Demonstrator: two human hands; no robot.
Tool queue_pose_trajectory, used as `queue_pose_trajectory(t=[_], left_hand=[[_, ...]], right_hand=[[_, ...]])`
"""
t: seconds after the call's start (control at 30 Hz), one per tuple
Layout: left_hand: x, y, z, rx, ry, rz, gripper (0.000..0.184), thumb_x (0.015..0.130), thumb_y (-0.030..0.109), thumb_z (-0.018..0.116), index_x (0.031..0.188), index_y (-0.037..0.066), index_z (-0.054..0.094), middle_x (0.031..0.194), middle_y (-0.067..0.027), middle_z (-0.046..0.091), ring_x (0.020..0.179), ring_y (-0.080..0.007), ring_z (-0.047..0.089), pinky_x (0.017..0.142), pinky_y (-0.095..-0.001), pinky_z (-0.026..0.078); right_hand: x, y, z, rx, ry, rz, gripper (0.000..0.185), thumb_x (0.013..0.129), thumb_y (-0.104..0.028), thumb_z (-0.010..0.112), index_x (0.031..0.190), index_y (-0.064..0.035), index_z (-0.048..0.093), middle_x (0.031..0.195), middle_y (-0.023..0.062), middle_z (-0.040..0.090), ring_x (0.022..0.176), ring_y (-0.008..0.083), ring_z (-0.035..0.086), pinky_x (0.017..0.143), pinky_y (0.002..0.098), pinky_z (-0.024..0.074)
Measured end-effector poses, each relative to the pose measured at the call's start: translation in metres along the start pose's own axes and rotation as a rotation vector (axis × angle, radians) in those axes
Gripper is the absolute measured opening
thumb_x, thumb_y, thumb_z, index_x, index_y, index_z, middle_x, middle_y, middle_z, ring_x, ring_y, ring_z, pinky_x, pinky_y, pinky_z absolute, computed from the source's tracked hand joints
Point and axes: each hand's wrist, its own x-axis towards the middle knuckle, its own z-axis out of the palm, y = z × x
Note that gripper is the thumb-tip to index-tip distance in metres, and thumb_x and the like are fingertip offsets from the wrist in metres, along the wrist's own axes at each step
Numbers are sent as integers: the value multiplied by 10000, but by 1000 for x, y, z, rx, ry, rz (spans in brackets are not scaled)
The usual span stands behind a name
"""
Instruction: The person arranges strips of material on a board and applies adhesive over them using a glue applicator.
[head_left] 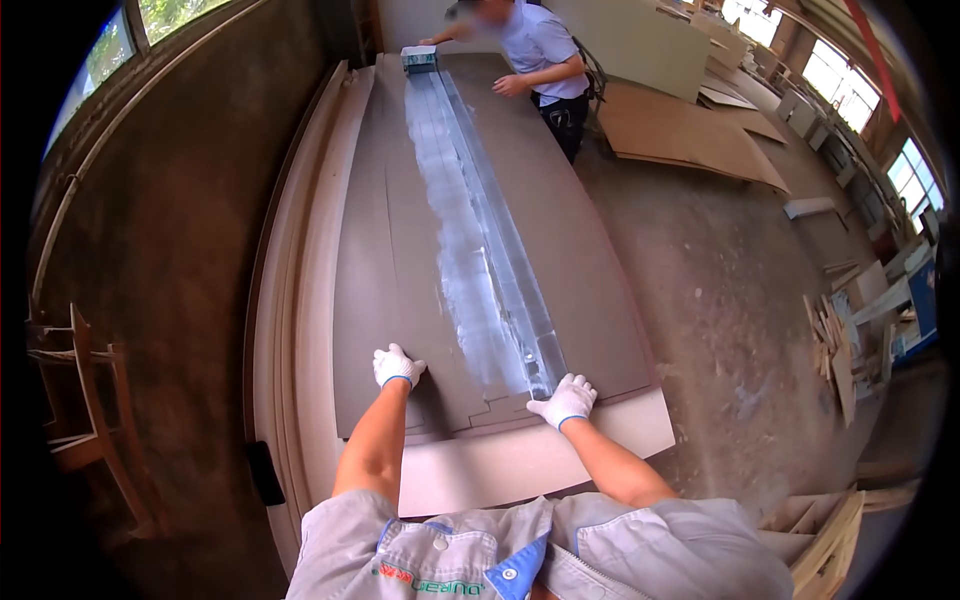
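Note:
My left hand (398, 366), in a white knit glove, rests on the brown sheet (390, 290) with its fingers apart and nothing in it. My right hand (566, 400), gloved the same way, is shut around the near end of a long grey metal straightedge (490, 210). The straightedge runs lengthwise over the sheet. Along its left side stretches a wide whitish smear (462, 270) of wet-looking coating. At the far end, a co-worker's hand touches a small dark box-like tool (419, 60) on the sheet.
A co-worker (540, 50) stands at the far right of the stack. Pale boards (540, 455) stick out beneath the brown sheet. Brown panels (690, 135) lie at the right, with wood offcuts (830, 345) farther along. A wall (190, 200) runs along the left, near a wooden frame (95, 390).

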Motion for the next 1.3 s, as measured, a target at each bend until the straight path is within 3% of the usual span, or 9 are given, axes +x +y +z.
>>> queue_pose_trajectory(t=[1.13,1.3], left_hand=[[8,-4,5,44,25,25,830,825,541,900,1418,24,635,1472,-256,573,1378,-402,600,1145,-465,535],[7,-4,2,35,27,37,818,825,535,908,1406,22,646,1464,-259,581,1374,-400,608,1142,-464,540]], right_hand=[[-4,-8,-8,-41,-48,26,1165,683,-731,907,1487,37,557,1512,236,582,1441,366,537,1215,477,401],[-5,-9,-9,-50,-29,25,1146,687,-717,915,1497,13,560,1492,201,600,1423,339,553,1209,473,401]])
